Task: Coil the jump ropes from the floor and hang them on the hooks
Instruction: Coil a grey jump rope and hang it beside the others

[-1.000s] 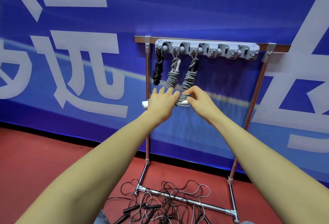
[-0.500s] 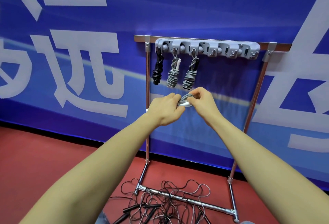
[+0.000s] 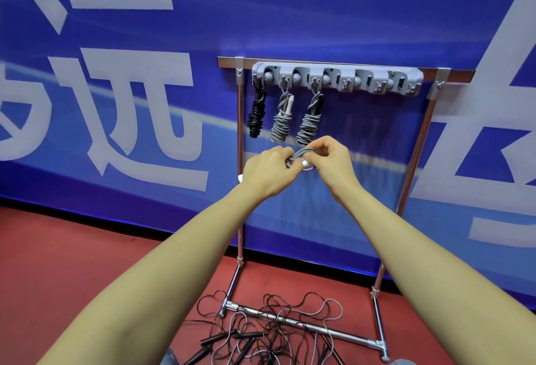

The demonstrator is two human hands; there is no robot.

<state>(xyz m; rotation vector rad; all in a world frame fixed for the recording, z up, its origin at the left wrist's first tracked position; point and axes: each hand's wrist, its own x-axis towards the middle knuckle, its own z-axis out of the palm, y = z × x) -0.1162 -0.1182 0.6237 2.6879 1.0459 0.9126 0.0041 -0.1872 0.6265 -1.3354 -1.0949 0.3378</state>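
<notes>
Head view, grey rope (image 3: 298,155): a small coiled bundle held between both hands in front of the rack, below the three ropes already hung.
Handling: I judge it light, limp and springy; loose turns will likely slip apart unless pinched across the whole bundle, and the white handle end poking out beneath gives a firmer grip.
Left hand (image 3: 268,171): fingers curled, gripping the left side of the bundle.
Right hand (image 3: 329,158): thumb and fingers pinching the right side, curled round the cord.
Change: a second ago the left fingers were spread flat against the bundle; now they are folded in, and both hands sit slightly higher and closer together.
Hook rail (image 3: 338,78): grey, on top of the metal rack (image 3: 240,190); one black and two grey coils hang from its left hooks, the right hooks free.
Floor ropes (image 3: 269,327): a loose tangle of dark cords and handles at the rack's foot, uncoiled.
</notes>
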